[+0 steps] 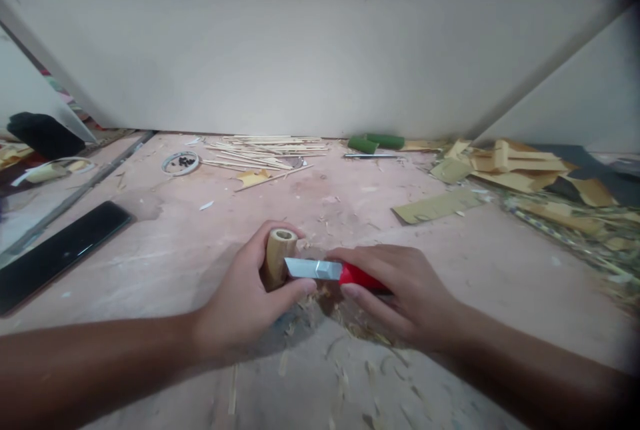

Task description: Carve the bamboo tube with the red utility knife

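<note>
Upright in my left hand (pixel 247 290) is a short bamboo tube (pixel 276 260), its hollow end facing up; the fingers wrap round it from behind and the thumb lies in front. My right hand (pixel 400 287) is closed on the red handle of a utility knife (pixel 320 270). The wide blade points left, and its tip meets or overlaps the right side of the tube just above my left thumb. Whether the edge bites into the bamboo I cannot tell. Thin curled shavings (pixel 370 337) lie below and around both hands.
A phone (pixel 65 253) lies at left. Farther back are a tape ring (pixel 180 163) with dark bits inside, thin sticks (pixel 265 152), green bamboo pieces (pixel 376 143) and a sandpaper strip (pixel 437 206). Torn brown paper (pixel 515 163) heaps at right. A white panel (pixel 300 43) stands behind.
</note>
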A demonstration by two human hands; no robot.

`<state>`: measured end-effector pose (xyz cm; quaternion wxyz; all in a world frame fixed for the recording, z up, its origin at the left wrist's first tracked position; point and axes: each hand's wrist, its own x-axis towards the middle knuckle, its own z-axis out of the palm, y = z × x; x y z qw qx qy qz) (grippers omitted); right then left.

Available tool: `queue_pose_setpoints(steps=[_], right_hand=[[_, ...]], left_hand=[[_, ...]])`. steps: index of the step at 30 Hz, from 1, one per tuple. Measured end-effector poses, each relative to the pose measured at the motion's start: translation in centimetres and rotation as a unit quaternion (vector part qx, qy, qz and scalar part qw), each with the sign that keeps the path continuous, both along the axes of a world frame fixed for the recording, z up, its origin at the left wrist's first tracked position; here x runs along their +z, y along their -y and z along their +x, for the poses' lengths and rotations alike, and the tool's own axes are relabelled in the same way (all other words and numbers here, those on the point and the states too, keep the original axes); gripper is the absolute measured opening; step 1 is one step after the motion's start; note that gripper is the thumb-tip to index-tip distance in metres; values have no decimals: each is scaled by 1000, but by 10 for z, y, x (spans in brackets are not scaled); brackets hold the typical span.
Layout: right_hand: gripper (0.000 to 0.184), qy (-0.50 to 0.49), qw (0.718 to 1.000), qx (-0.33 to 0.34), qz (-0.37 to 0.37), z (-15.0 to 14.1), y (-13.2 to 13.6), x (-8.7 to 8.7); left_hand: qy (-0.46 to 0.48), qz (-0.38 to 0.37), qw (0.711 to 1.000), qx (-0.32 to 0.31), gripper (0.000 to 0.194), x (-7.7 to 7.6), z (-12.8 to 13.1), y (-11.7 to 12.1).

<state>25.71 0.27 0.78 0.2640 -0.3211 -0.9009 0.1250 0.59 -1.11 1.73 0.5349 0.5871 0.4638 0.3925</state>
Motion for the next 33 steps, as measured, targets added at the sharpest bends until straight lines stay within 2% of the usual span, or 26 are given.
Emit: queue_pose_setpoints(steps=[8, 13, 21, 26, 33], right_hand=[[38, 0, 999, 4, -51, -2, 3, 3], [34, 14, 996, -23, -89, -6, 8, 6], [35, 45, 996, -46, -61, -8, 10, 2], [35, 36, 997, -51, -39, -8, 11, -2], [33, 43, 995, -85, -18, -12, 12, -5]], left_hand=[[-22, -3, 1000, 18, 45, 2, 2, 0], [-85, 12, 995, 41, 46, 1, 1, -3], [-86, 11, 996, 30, 42, -1, 1, -6], [-99, 24, 994, 36, 36, 1, 1, -7], [-71, 10, 996, 55, 33, 0, 3, -7]])
